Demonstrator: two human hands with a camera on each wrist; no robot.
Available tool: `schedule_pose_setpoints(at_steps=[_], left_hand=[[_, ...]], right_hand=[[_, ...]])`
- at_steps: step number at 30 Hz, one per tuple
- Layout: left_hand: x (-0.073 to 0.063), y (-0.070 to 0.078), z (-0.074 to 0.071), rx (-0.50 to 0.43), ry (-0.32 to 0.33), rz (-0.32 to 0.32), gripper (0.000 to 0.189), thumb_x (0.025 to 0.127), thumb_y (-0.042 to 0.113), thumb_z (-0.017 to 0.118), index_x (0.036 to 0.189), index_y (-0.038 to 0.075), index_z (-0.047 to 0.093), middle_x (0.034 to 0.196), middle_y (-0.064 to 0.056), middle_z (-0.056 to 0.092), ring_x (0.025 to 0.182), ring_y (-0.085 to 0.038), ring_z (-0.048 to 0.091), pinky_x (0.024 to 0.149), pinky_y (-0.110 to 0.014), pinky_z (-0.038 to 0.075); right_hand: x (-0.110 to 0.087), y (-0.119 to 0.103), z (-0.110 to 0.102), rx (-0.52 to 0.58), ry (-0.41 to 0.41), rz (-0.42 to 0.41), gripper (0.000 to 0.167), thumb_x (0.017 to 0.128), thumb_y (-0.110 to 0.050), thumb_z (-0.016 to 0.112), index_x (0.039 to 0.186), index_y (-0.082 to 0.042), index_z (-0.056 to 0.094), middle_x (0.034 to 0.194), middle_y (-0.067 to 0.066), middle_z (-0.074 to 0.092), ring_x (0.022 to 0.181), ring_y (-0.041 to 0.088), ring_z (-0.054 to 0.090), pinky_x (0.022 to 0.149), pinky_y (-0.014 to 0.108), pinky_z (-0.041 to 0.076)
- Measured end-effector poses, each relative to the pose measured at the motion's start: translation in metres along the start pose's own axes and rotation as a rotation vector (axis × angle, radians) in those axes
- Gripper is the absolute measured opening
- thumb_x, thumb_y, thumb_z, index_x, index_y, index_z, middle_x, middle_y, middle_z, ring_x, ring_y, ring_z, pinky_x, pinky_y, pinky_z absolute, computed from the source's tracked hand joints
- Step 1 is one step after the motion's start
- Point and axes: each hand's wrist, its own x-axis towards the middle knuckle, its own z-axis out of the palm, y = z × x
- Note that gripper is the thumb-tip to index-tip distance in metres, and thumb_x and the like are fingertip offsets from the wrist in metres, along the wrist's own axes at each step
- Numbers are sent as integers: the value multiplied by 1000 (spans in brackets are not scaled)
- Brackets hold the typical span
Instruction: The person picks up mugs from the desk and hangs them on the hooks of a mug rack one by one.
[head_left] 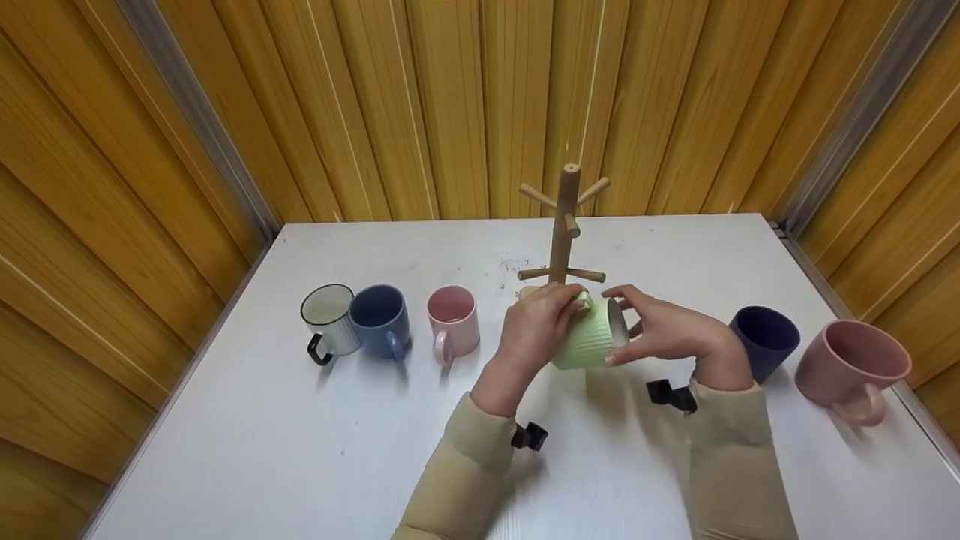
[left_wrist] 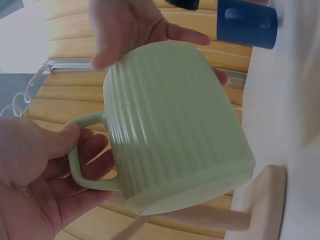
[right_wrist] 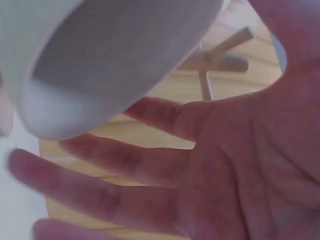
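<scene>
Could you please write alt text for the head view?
A left hand holds a green mug tipped sideways, the right hand at its mouth. Behind is a wooden rack; three mugs stand left on the white table, a navy cup and pink mug right.

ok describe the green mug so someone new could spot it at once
On the white table, find the wooden rack. Just in front of it, the left hand grips a ribbed mug by its handle. It is the only green one, and the only one tipped sideways.
</scene>
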Motion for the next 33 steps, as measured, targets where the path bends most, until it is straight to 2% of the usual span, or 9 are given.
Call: schedule_pose_setpoints(at_steps=[4, 8, 11, 14, 19, 21, 25, 28, 33], left_hand=[[1, -10, -16, -37, 40, 0, 23, 102, 21, 64, 119, 9, 75, 110, -5, 78, 104, -21, 75, 90, -36, 62], [0, -17, -26, -157, 86, -26, 24, 99, 18, 67, 118, 7, 76, 115, -8, 78, 110, -23, 74, 96, -34, 60], [1, -22, -31, -292, 108, -110, 24, 95, 18, 72, 116, 8, 78, 113, -8, 79, 107, -21, 75, 94, -31, 61], [2, -29, -36, -397, 83, -265, 29, 93, 22, 75, 118, 8, 78, 113, -9, 79, 103, -20, 75, 90, -31, 62], [3, -45, -47, -409, -116, -582, 46, 95, 32, 75, 132, 5, 69, 125, -12, 74, 109, -22, 71, 97, -39, 60], [3, -51, -50, -388, -202, -666, 52, 96, 35, 74, 136, 2, 65, 128, -14, 73, 108, -24, 70, 97, -41, 60], [2, -60, -49, -355, -271, -748, 56, 97, 37, 73, 136, -2, 64, 127, -17, 72, 102, -23, 70, 92, -41, 61], [3, -66, -44, -350, -248, -776, 56, 96, 37, 72, 133, -4, 65, 126, -18, 71, 101, -24, 69, 92, -41, 61], [5, -74, -31, -353, -199, -768, 53, 96, 34, 72, 128, -8, 66, 126, -22, 71, 113, -31, 69, 98, -45, 58]], right_hand=[[7, -9, 13, -31, 102, -218, 100, 77, -21, 92, 152, -6, 29, 149, 28, 42, 126, 46, 56, 99, 54, 52], [15, -15, 21, -4, 193, -296, 86, 75, -14, 92, 144, -9, 42, 136, 19, 55, 119, 38, 58, 94, 52, 54], [20, -17, 25, 60, 212, -282, 81, 75, -12, 90, 142, -11, 45, 132, 18, 57, 115, 37, 59, 87, 48, 58], [27, -17, 29, 120, 222, -263, 83, 75, -14, 91, 144, -11, 45, 136, 20, 55, 117, 40, 58, 86, 50, 61], [42, -16, 40, 166, 257, -215, 88, 74, -19, 93, 147, -15, 45, 139, 18, 53, 119, 40, 58, 88, 50, 61], [48, -16, 45, 177, 276, -180, 88, 74, -22, 92, 148, -18, 44, 139, 17, 53, 118, 39, 58, 88, 46, 60], [59, -14, 54, 213, 320, -100, 88, 75, -28, 91, 149, -21, 43, 141, 14, 53, 120, 37, 57, 91, 42, 54], [66, -13, 59, 232, 342, -45, 88, 77, -32, 90, 149, -20, 41, 142, 16, 54, 121, 37, 57, 94, 43, 50], [73, -9, 64, 244, 352, 42, 92, 79, -39, 87, 152, -14, 37, 144, 21, 54, 129, 38, 55, 103, 50, 48]])
